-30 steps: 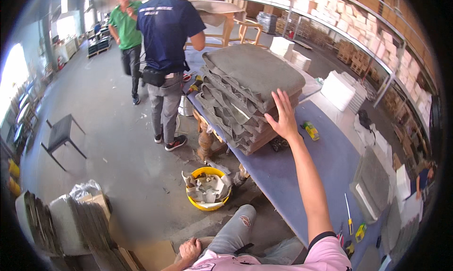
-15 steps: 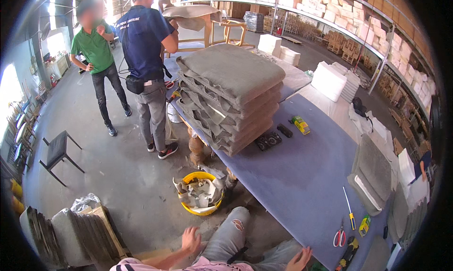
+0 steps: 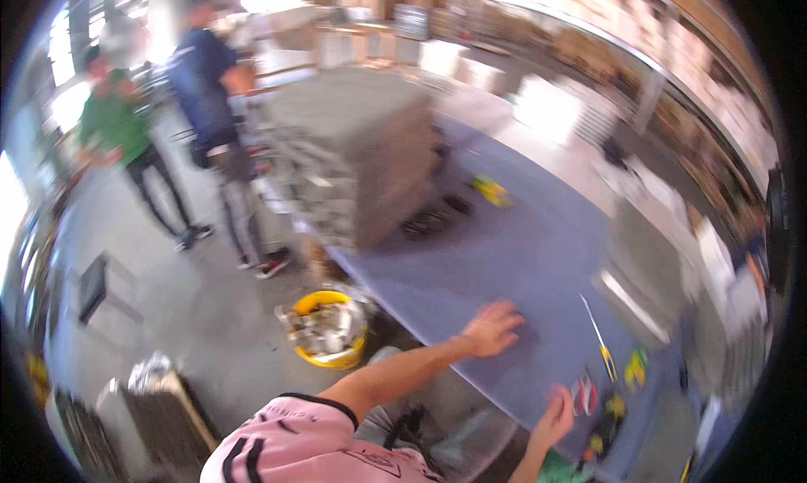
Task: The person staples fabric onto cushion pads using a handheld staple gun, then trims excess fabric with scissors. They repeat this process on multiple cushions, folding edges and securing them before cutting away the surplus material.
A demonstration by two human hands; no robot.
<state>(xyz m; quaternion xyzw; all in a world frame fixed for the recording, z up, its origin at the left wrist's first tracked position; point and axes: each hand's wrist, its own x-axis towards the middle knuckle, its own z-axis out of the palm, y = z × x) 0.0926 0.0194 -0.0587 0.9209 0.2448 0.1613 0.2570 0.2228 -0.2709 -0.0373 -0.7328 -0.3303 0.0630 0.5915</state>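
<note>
My left hand (image 3: pixel 494 327) reaches over the blue-covered table (image 3: pixel 521 273), fingers spread and holding nothing. My right hand (image 3: pixel 553 414) is at the table's near edge, its fingers stretched out and empty, though blurred. Just right of it lie red-and-white-handled scissors (image 3: pixel 583 395). Past the scissors are a yellow-handled screwdriver (image 3: pixel 607 361), a yellow-green packet or small box (image 3: pixel 636 369) and a black-and-yellow tool (image 3: pixel 605 428). A grey padded cushion piece (image 3: pixel 643 269) lies at the table's right side.
A tall stack of grey fabric-covered pieces (image 3: pixel 353 147) stands on the table's far left part, with a yellow-green item (image 3: pixel 492 190) beside it. A yellow bucket of scraps (image 3: pixel 328 348) is on the floor. Two people stand at far left, near a dark chair (image 3: pixel 94 290).
My left hand has swung from over my lap to above the table. My right hand has come up toward the scissors. The whole view has shifted and blurred.
</note>
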